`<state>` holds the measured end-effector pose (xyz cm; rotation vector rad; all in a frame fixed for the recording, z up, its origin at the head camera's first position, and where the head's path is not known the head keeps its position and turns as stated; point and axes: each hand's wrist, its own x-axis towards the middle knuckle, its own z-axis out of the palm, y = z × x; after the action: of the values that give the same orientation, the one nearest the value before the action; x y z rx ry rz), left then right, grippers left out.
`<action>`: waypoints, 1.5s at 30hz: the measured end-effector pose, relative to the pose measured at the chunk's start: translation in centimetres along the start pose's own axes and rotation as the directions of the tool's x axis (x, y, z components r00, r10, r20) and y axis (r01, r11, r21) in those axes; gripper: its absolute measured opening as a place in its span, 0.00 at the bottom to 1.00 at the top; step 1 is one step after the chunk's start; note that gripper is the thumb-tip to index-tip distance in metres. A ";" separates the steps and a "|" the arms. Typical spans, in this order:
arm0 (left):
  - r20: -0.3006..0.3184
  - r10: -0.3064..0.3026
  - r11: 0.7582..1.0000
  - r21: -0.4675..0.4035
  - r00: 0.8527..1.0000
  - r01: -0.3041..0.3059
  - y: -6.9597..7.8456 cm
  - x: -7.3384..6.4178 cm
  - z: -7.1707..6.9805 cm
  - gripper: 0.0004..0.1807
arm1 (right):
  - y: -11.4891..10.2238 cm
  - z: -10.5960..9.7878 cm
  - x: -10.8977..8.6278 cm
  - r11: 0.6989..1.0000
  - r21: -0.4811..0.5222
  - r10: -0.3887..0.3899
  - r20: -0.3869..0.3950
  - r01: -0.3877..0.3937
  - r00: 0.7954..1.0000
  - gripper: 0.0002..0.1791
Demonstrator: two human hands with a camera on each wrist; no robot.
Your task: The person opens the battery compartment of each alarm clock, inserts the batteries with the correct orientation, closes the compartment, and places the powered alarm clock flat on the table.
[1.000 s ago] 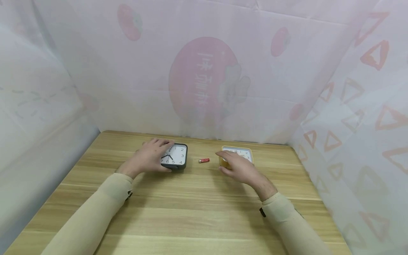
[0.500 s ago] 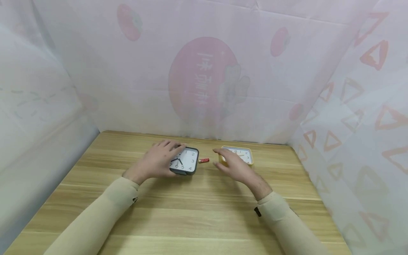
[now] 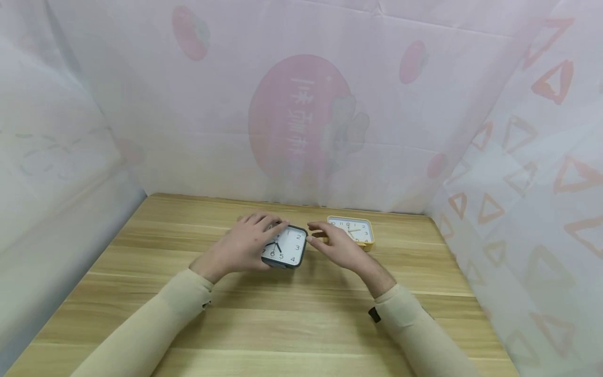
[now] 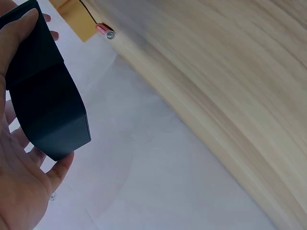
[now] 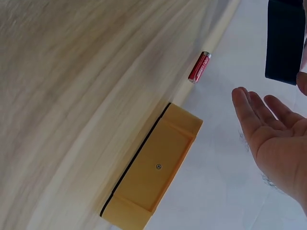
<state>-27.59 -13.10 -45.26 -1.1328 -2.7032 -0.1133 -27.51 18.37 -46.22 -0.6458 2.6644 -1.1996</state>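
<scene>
My left hand [image 3: 240, 243] grips a square clock [image 3: 289, 248] with a dark frame and white dial by its left side. In the left wrist view, the dark back of the clock [image 4: 48, 105] shows, held off the table between thumb and fingers. My right hand [image 3: 341, 248] is beside its right edge, fingers extended and thumb tip right at the frame. A yellow-framed clock [image 3: 360, 230] lies dial up behind the right hand. In the right wrist view, a red battery [image 5: 199, 67] lies beyond the yellow clock's side; in the head view it is hidden.
The wooden table [image 3: 282, 324] ends at a back edge against a pale printed curtain [image 3: 301, 178]. Similar curtain walls close in on the left and right sides.
My left hand has lifted the dark clock and carried it right and toward me, now covering the battery in the head view. My right hand has moved left, away from the yellow clock.
</scene>
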 end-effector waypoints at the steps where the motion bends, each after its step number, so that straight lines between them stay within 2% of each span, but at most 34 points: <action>1: -0.003 0.007 1.000 0.003 1.000 -0.007 0.2 0.0 -0.1 0.69 | 0.0 0.1 0.0 1.000 0.014 0.002 0.007 -0.002 1.000 0.34; 10: -0.007 0.054 0.998 0.041 0.999 -0.053 1.6 0.2 -0.5 0.67 | -0.1 0.6 0.2 0.982 0.187 0.026 0.066 -0.038 0.997 0.31; 19: -0.023 0.055 0.998 0.028 0.998 -0.054 1.8 0.1 -0.4 0.68 | -0.6 0.6 -0.1 0.953 0.290 0.075 0.056 -0.088 0.996 0.27; 27: -0.042 0.049 0.997 -0.064 0.998 -0.052 1.2 -0.3 -0.4 0.68 | -0.6 0.7 -0.1 0.941 0.326 0.090 0.028 -0.094 0.996 0.27; 32: -0.065 -0.017 0.981 -0.193 0.998 0.005 0.9 -0.3 -0.4 0.57 | -0.5 0.5 -0.2 0.942 0.320 0.101 0.007 -0.098 0.995 0.26; 34: -0.074 -0.069 0.965 -0.258 0.995 0.048 0.8 -0.3 -0.4 0.53 | -0.5 0.4 -0.2 0.945 0.311 0.103 -0.002 -0.097 0.995 0.26; 36: -0.065 -0.138 0.937 -0.333 0.988 0.109 0.6 -0.2 -0.5 0.50 | -0.5 0.3 -0.3 0.947 0.306 0.108 -0.015 -0.098 0.994 0.26; 41: -0.011 -0.275 0.825 -0.517 0.961 0.230 0.0 -0.3 -0.8 0.47 | -0.6 0.1 -0.4 0.948 0.299 0.127 -0.042 -0.109 0.991 0.26; 45: 0.036 -0.333 0.733 -0.619 0.942 0.282 -0.9 -0.4 -0.4 0.46 | -0.5 -0.1 -0.3 0.950 0.294 0.125 -0.053 -0.105 0.991 0.26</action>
<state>-27.90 -14.07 -44.90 -0.7477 -2.8247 -1.1503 -27.08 18.29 -45.76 -0.4013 2.4663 -1.5640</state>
